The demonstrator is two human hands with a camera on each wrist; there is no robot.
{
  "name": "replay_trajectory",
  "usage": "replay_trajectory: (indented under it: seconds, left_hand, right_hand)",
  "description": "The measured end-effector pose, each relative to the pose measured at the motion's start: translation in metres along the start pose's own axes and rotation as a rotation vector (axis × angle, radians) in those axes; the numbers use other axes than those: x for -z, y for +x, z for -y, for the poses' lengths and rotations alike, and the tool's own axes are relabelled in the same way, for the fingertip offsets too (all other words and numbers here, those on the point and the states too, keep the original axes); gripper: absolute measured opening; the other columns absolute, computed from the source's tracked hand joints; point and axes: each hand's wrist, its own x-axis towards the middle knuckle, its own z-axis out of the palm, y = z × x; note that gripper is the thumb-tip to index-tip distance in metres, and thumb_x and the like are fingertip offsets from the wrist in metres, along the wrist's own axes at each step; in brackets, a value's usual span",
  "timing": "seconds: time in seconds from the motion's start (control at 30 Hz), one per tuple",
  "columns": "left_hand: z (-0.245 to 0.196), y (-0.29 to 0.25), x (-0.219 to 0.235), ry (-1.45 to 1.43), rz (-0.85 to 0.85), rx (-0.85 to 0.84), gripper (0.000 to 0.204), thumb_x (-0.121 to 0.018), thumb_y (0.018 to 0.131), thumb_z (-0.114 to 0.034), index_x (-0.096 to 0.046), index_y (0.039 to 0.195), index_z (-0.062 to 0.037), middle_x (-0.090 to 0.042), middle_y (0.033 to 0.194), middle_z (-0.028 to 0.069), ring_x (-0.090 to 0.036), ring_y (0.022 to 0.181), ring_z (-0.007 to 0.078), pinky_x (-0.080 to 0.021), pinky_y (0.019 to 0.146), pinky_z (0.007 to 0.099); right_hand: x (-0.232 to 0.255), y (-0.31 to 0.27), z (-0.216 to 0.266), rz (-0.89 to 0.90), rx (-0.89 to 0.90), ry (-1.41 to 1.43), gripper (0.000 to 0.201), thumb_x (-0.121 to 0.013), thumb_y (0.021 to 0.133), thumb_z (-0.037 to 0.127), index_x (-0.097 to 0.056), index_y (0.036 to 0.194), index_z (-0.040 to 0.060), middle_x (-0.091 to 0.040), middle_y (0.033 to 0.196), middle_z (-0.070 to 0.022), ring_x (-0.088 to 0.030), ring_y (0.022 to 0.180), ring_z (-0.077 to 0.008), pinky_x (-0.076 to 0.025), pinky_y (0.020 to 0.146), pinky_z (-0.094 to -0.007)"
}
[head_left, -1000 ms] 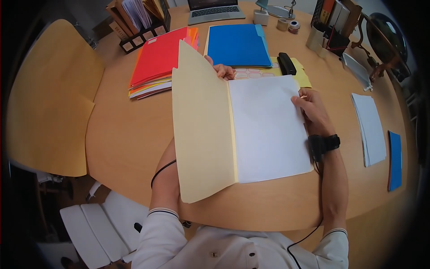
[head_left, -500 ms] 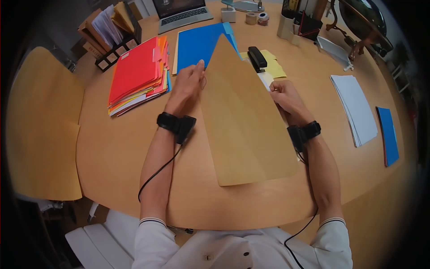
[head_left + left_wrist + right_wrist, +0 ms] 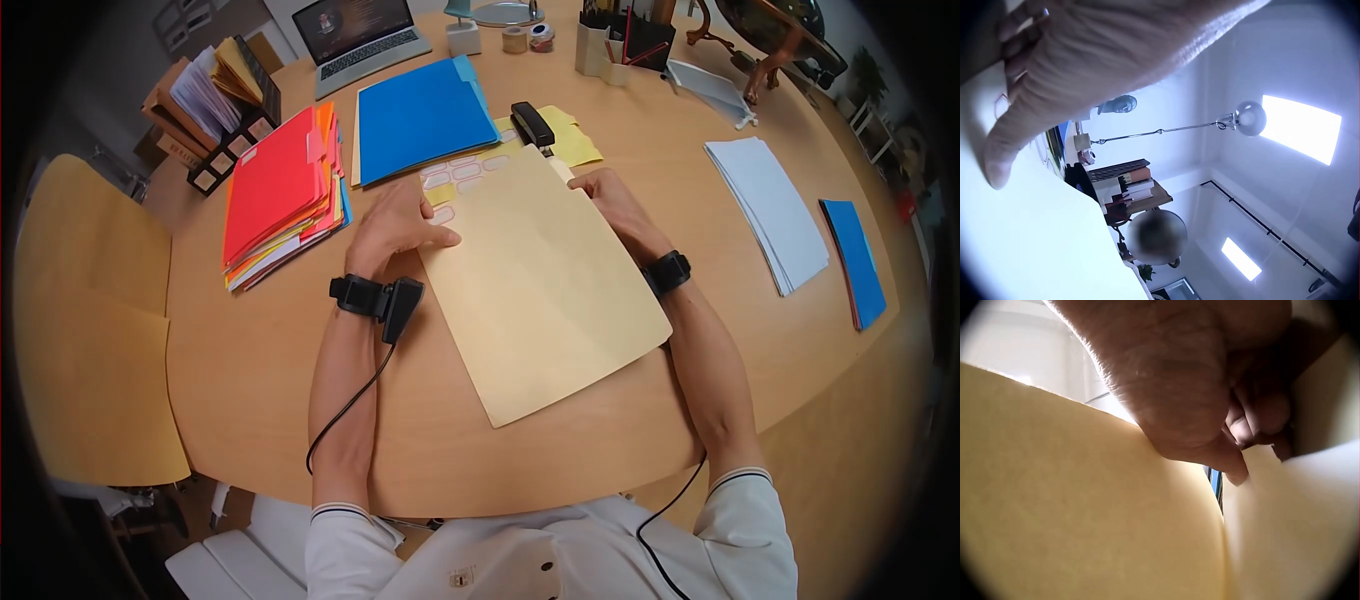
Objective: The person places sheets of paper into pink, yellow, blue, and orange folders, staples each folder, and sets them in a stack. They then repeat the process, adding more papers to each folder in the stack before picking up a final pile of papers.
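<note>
A cream manila folder [image 3: 540, 290] lies slanted in front of me in the head view, its front cover over the papers inside. At its left edge my left hand [image 3: 395, 225] grips it, thumb on the cover; in the left wrist view that thumb [image 3: 1000, 162] presses flat on the pale cover. My right hand [image 3: 622, 212] pinches the folder's far right edge. The right wrist view shows the right thumb [image 3: 1233, 465] and bent fingers at a tab of the back leaf, with the front cover [image 3: 1085, 487] standing slightly apart from it.
Beyond the folder are label sheets [image 3: 465, 172], a black stapler [image 3: 532, 125] and a blue folder [image 3: 425, 115]. A stack of red and orange folders [image 3: 275, 190] lies left. White papers [image 3: 765, 215] and a narrow blue folder [image 3: 853, 262] lie right. A laptop [image 3: 365, 45] stands at the back.
The folder was open with white paper showing; its left cover has swung over to the right and down onto the paper. My left hand came out from behind the cover to the left edge.
</note>
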Motion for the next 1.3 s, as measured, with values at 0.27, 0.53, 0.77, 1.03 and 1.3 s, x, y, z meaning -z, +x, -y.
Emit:
replay_trajectory:
  seconds: [0.27,0.53,0.77,1.03,1.3]
  left_hand:
    - [-0.006,-0.001,-0.012,0.203,-0.138,-0.077,0.06,-0.094,0.06,-0.03,-0.063,0.1,0.0041,-0.066,0.109,0.022,-0.059,0.111,0.0385,-0.048,0.095,0.0433]
    - [0.012,0.007,-0.016,0.083,-0.09,-0.087,0.062,-0.091,0.062,-0.022,-0.062,0.111,0.0035,-0.065,0.103,0.0172,-0.062,0.1,0.033,-0.049,0.084,0.0399]
    - [0.009,0.016,-0.012,-0.196,0.114,-0.222,0.033,-0.086,0.068,-0.01,-0.067,0.092,0.0017,-0.061,0.085,0.0068,-0.059,0.085,0.0166,-0.048,0.077,0.0307]
    - [0.01,0.019,-0.025,-0.535,-0.008,-0.216,0.026,-0.085,0.074,-0.01,-0.067,0.09,0.0011,-0.068,0.092,0.0036,-0.062,0.084,0.0107,-0.049,0.076,0.0257]
    - [0.016,0.019,-0.023,-0.7,-0.143,-0.044,0.036,-0.084,0.08,-0.004,-0.056,0.103,-0.0051,-0.067,0.08,0.0006,-0.064,0.07,0.0082,-0.049,0.06,0.0219]
  right_hand:
    - [0.002,-0.001,0.001,0.033,0.011,0.01,0.033,-0.079,0.084,0.025,-0.064,0.067,0.0013,-0.053,0.061,0.0053,-0.043,0.053,-0.004,-0.032,0.049,-0.0278]
    - [0.01,-0.002,0.006,0.073,-0.021,0.021,0.026,-0.077,0.084,0.021,-0.069,0.073,-0.0015,-0.061,0.065,0.0015,-0.049,0.053,-0.0046,-0.036,0.048,-0.0257]
    - [0.041,0.0,-0.001,-0.276,-0.059,0.122,0.026,-0.074,0.092,0.029,-0.071,0.089,0.0036,-0.067,0.073,-0.002,-0.052,0.048,-0.0051,-0.035,0.041,-0.0227]
    - [0.033,-0.001,0.005,-0.025,-0.006,0.104,0.042,-0.075,0.086,0.003,-0.061,0.124,-0.0084,-0.073,0.094,-0.0111,-0.07,0.081,-0.0144,-0.055,0.069,-0.0287]
    - [0.023,0.014,-0.008,-0.231,0.132,0.087,0.062,-0.073,0.08,-0.002,-0.051,0.138,-0.0077,-0.071,0.084,-0.0097,-0.067,0.076,-0.0129,-0.052,0.067,-0.0279]
